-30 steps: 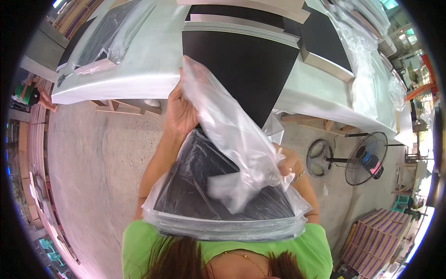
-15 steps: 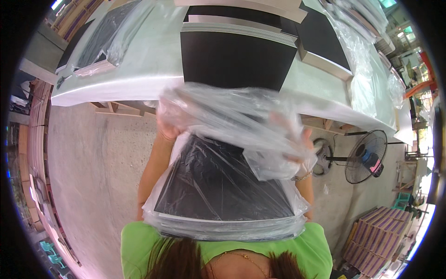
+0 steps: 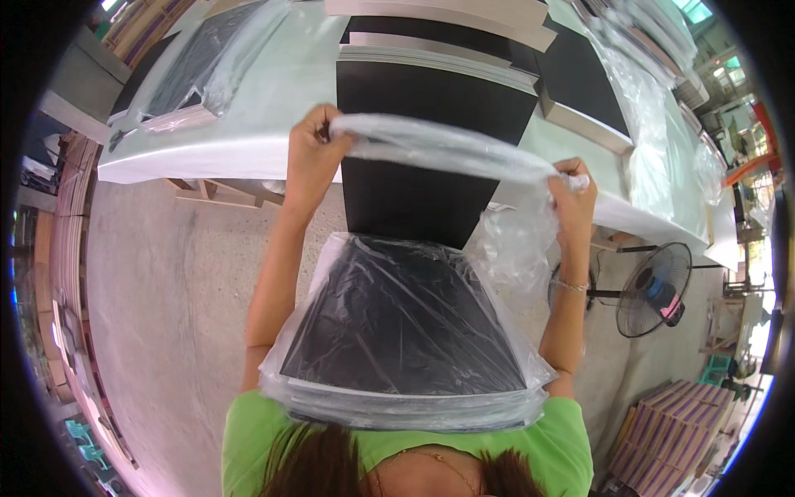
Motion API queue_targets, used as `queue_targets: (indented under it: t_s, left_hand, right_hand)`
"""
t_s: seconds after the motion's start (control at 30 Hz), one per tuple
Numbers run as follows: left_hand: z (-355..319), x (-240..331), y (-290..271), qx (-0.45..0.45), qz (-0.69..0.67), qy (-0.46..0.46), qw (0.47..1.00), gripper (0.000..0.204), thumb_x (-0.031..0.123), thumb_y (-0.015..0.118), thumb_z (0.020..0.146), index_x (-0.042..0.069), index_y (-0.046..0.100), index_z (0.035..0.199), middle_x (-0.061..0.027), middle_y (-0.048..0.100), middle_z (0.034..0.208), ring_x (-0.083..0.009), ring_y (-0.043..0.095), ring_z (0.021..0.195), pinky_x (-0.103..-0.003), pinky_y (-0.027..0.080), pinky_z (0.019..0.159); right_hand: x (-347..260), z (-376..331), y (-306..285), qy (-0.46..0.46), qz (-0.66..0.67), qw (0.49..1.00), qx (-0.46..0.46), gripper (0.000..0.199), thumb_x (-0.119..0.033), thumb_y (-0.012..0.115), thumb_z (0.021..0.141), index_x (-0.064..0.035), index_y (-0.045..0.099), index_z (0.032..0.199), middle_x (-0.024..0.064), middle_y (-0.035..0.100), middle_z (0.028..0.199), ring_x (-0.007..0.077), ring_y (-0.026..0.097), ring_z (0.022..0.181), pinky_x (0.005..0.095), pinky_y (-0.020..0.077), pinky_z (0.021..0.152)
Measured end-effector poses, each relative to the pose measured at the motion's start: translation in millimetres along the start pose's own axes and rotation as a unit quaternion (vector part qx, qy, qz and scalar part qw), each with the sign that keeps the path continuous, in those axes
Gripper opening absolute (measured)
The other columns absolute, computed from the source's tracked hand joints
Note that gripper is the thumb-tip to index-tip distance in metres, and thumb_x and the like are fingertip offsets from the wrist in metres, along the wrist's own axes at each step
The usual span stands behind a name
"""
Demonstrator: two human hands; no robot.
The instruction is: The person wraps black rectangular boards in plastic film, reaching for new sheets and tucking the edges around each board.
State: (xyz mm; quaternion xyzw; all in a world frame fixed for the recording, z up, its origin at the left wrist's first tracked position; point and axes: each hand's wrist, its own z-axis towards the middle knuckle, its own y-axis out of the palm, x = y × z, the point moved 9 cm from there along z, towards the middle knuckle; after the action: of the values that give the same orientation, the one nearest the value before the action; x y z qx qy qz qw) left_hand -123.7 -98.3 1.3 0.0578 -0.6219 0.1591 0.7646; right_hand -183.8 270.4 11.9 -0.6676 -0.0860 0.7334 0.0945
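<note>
A clear plastic bag is stretched between my two hands, its upper edge pulled into a long band. My left hand pinches the bag's left end, and my right hand grips the right end, where loose film hangs down. Behind the bag, a tall black board leans against the table edge with a pile of pale-edged boards at its top. Close to my body lies a stack of black boards wrapped in clear plastic, not touched by my hands.
The table has a pale cover. Film-wrapped black sheets lie at its left, and a black-topped stack and crumpled clear film at its right. A standing fan is on the right, above a striped bundle.
Both hands have moved up and away from my body, drawing the bag off the wrapped stack and stretching it taut. The hands show clearly now instead of behind the film.
</note>
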Motion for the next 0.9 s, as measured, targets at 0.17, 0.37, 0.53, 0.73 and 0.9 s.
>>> queue_targets:
  t_s: [0.17,0.37,0.53,0.73,0.9]
  left_hand:
    - [15.4,86.3,5.6,0.133,0.276,0.219,0.926,0.061,-0.015,0.042,0.062,0.011,0.057,0.115,-0.0101,0.047,0.094,-0.0238,0.053,0.080,-0.036,0.044,0.074]
    - [10.3,78.3,5.1,0.110,0.393,0.203,0.890,0.074,-0.016,0.040,0.060,0.017,0.052,0.124,-0.0115,0.045,0.111,-0.0281,0.053,0.090,-0.037,0.044,0.080]
    - [-16.2,93.7,-6.2,0.122,0.287,0.213,0.926,0.073,-0.019,0.038,0.057,0.014,0.057,0.120,-0.0121,0.049,0.107,-0.0250,0.054,0.092,-0.034,0.045,0.083]
    - [-30.8,90.9,-31.4,0.063,0.078,0.103,0.990,0.057,-0.017,0.038,0.061,0.003,0.062,0.110,-0.0064,0.052,0.100,-0.0186,0.054,0.095,-0.029,0.039,0.094]
    - [-42.7,57.8,-8.8,-0.039,-0.427,-0.147,0.891,0.053,0.008,0.052,0.077,0.000,0.042,0.128,-0.0090,0.052,0.110,-0.0191,0.052,0.102,-0.034,0.036,0.097]
  right_hand:
    - [-71.6,8.6,13.2,-0.296,-0.168,0.928,0.148,0.040,0.008,0.049,0.067,-0.0027,0.059,0.105,0.0136,0.061,0.095,0.0216,0.059,0.084,0.0286,0.0438,0.075]
    - [-79.0,20.4,41.7,-0.300,-0.254,0.917,0.066,0.065,0.016,0.042,0.064,-0.0156,0.057,0.118,0.0166,0.059,0.104,0.0272,0.059,0.091,0.0291,0.0432,0.080]
    - [-95.3,-6.2,28.6,-0.293,-0.234,0.925,0.059,0.061,0.016,0.041,0.063,-0.0123,0.062,0.112,0.0141,0.060,0.101,0.0245,0.059,0.089,0.0270,0.0424,0.082]
    - [-91.5,-16.4,3.6,-0.199,-0.030,0.979,-0.012,0.040,0.006,0.048,0.067,0.0014,0.063,0.105,0.0081,0.060,0.095,0.0167,0.058,0.083,0.0231,0.0429,0.073]
    - [-48.6,-20.2,10.9,0.021,0.292,0.953,-0.076,0.045,-0.006,0.054,0.072,0.0035,0.052,0.116,0.0087,0.060,0.092,0.0094,0.055,0.072,0.0173,0.0415,0.057]
